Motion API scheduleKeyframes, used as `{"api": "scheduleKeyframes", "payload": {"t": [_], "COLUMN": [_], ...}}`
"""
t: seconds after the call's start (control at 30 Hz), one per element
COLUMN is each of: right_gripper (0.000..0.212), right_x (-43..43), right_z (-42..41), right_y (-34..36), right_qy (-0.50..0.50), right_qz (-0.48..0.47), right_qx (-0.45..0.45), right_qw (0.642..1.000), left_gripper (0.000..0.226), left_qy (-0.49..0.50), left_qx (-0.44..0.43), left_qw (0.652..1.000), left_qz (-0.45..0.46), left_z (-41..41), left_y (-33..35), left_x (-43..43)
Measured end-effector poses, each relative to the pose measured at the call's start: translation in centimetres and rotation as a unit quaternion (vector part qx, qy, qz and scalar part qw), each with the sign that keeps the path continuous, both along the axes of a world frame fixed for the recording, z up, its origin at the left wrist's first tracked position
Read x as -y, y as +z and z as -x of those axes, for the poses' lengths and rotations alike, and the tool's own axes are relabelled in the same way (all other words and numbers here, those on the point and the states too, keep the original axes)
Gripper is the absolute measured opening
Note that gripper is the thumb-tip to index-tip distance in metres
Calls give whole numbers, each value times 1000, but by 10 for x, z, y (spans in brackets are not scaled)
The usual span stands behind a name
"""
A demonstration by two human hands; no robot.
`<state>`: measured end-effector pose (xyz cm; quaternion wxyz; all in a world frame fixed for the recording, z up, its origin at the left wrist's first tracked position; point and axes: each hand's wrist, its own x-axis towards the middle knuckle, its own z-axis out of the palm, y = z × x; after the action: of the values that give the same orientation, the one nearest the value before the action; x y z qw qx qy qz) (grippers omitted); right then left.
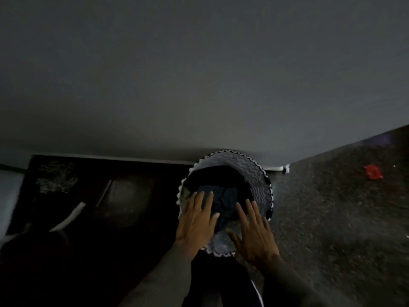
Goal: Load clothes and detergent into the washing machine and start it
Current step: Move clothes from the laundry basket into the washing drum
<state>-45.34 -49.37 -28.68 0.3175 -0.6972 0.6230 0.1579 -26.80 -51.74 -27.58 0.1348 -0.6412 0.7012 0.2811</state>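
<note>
The clothes (pixel 225 196), a crumpled heap of dark blue and black fabric, lie inside a round laundry basket (pixel 259 185). The heap has no clear long axis. The basket stands upright with its mouth facing up towards the camera, its grey lining marked with wavy lines and its rim edged in a black-and-white zigzag.

Both hands are over the near half of the basket. The left hand (pixel 194 220) lies across the near-left rim, fingers straight and slightly spread, their tips over the dark fabric. The right hand (pixel 254 233) is over the near-right rim, fingers straight and fanned apart. Neither hand grips anything. Whether the fingertips touch the fabric cannot be told.

The basket's far side sits against a plain grey wall (pixel 199 74), with a pale skirting strip (pixel 110 157) along its foot. Left of the basket lies a dark patterned rug (pixel 99 196), and right of it is speckled floor (pixel 332 218). A small red object (pixel 373 172) lies far to the right, well apart. The picture is dim and blurred, and no writing can be read.
</note>
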Motion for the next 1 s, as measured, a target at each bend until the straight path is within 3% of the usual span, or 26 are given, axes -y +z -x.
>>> {"api": "scheduleKeyframes", "payload": {"t": [0.17, 0.3, 0.5, 0.67, 0.73, 0.87, 1.0], "right_gripper": [86, 83, 92, 104, 93, 46, 35], "right_x": [22, 32, 47, 55, 56, 56, 42], "right_z": [0, -3, -18, -33, -35, -46, -60], "right_y": [-85, -148, -232, -282, -294, -294, -269], "right_qy": [-14, -46, -153, -224, -231, -254, -300], "right_qz": [-31, -75, -151, -162, -164, -164, -175], "right_qx": [-18, 0, 12, 63, 41, 50, 130], "right_qw": [999, 996, 977, 959, 958, 952, 929], "left_gripper": [68, 75, 103, 108, 114, 127, 137], "left_qy": [2, 118, 406, 500, 515, 551, 584], "left_qx": [21, 22, -111, -140, -132, -191, -259], "left_qw": [999, 984, 880, 843, 834, 793, 727], "left_qz": [-37, -133, -222, -143, -151, -175, -251], "left_z": [11, 19, 23, 23, 20, 21, 33], "left_y": [-102, -165, -250, -280, -290, -289, -286], "left_x": [35, 52, 43, 32, 31, 34, 31]}}
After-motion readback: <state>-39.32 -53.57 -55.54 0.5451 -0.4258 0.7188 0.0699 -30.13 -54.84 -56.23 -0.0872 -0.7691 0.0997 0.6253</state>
